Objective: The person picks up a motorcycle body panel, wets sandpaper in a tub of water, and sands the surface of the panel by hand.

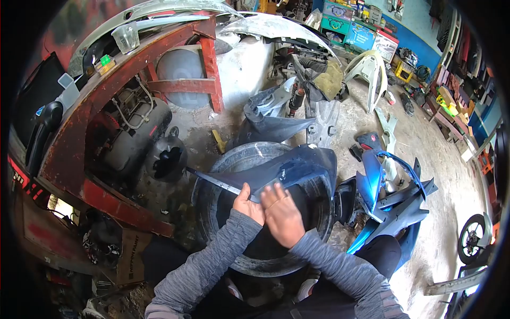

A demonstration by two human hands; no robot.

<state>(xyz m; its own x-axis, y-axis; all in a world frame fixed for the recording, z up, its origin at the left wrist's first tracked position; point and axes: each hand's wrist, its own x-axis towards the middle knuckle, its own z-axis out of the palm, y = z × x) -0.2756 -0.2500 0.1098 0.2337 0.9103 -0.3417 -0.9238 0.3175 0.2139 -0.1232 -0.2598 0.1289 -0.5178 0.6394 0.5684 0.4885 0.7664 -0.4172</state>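
Note:
A dark blue motorcycle body panel (305, 162) lies across a round black tub (265, 270), its long narrow end pointing left. My left hand (248, 206) is at the panel's near edge, thumb raised and fingers curled in at that edge, partly hidden. Just to its right, my right hand (282, 217) reaches over the same edge with its fingers stretched out, slightly smeared by motion. Its palm side is out of sight. Below both hands shows the dark inside of the tub.
Blue and black fairing parts (374, 196) lie right of the tub. A red wooden bench (127, 69) runs along the left, an air compressor (135, 133) under it. Ahead stand more dark panels (271, 125) and a white fairing (366, 72). A wheel (472, 239) is far right.

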